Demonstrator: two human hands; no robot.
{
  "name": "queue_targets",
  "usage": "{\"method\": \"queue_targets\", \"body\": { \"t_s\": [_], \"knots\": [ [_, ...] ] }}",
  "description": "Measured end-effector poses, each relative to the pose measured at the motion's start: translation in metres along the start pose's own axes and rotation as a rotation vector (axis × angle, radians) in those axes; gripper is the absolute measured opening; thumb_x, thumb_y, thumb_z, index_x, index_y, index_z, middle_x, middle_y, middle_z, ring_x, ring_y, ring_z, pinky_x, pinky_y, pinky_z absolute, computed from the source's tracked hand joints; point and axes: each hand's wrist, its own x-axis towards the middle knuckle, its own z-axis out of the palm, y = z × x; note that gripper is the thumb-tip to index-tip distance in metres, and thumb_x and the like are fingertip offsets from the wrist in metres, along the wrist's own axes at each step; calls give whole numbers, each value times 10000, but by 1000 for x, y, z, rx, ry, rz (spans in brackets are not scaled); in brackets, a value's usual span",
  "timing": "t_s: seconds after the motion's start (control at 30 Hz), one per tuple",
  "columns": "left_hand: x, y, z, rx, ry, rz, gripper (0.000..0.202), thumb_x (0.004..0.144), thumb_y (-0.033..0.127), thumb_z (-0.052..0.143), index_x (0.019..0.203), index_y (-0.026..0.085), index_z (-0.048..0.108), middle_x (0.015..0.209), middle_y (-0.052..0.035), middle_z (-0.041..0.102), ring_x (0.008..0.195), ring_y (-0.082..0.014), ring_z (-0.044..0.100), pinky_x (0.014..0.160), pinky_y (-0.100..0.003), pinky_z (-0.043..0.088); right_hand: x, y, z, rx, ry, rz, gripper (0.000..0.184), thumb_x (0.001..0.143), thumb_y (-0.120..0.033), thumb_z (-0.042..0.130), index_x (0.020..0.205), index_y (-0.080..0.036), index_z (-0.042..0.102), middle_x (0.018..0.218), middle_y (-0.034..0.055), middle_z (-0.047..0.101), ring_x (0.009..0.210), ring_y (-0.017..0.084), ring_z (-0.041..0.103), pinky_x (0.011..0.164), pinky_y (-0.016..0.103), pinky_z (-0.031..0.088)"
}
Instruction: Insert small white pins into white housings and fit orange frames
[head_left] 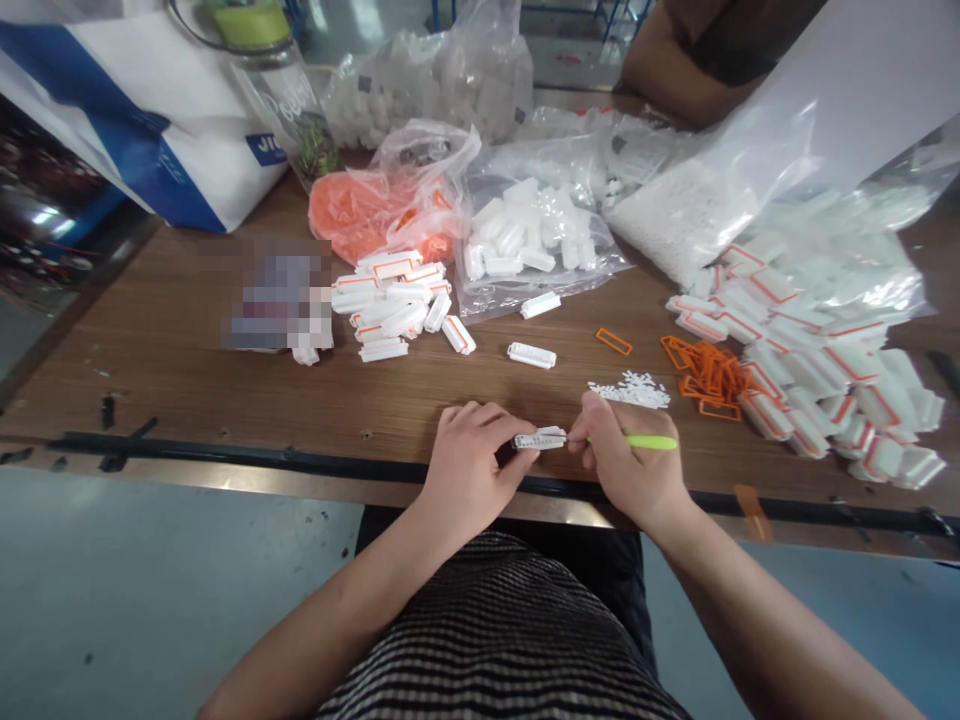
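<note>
Left hand [469, 455] pinches white housing [540, 438]; right hand [626, 455], closed on green tool [651, 442], has its tip just right of that pinch. Insertion stage, apparently; steady alignment needed

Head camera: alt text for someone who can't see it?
At the near edge of a wooden table, the left hand holds a small white plastic part while the right hand holds a green-handled tool to its end. Piles of white-and-orange parts, loose orange frames and bags of white pieces lie beyond.
</note>
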Motion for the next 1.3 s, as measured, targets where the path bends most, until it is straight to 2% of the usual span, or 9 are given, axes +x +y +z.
{"method": "queue_targets", "body": {
  "t_s": [0.07,0.13,0.3,0.53,0.7,1.03,1.3],
  "knots": [
    [0,0,0,-5,4,-1,93,830,238,732,912,244,689,872,20,712,834,-198,603,797,-386,384,-1,1,0,11,-24,-22,496,966,-338,456,515,-189,600,427,-13,569,371,74,519,446,219,425],
    [0,0,0,-2,12,0,108,821,231,743,914,243,690,868,22,712,833,-197,603,798,-384,383,-2,4,0,88,-24,19,518,973,-363,449,509,-188,599,430,-10,571,358,72,511,423,216,415],
    [0,-1,2,9,6,-2,134,812,225,749,929,257,691,885,23,716,845,-199,606,808,-389,383,-2,12,2,279,59,116,523,951,-413,494,492,-184,596,471,8,604,337,67,493,353,206,367],
    [-1,-3,2,9,0,0,113,836,244,727,941,263,690,890,22,713,846,-196,603,804,-389,380,1,14,2,297,31,183,502,927,-409,536,483,-182,602,459,4,595,327,65,487,343,197,368],
    [-1,-3,3,10,10,4,107,835,253,725,936,258,689,885,18,713,848,-196,603,812,-391,388,-1,16,2,377,85,204,518,932,-414,526,474,-184,598,465,7,591,332,68,488,345,206,361],
    [-1,-3,2,4,18,5,118,818,232,745,921,254,690,877,21,712,840,-197,600,799,-388,389,-3,18,3,395,99,221,511,916,-442,546,479,-184,601,474,11,592,334,73,487,336,211,352],
    [0,-2,2,5,1,-1,103,834,246,728,928,258,687,886,19,716,843,-200,604,801,-395,390,0,14,1,233,35,161,536,941,-452,495,485,-187,593,433,6,579,324,75,485,342,206,364]
  ]
}}
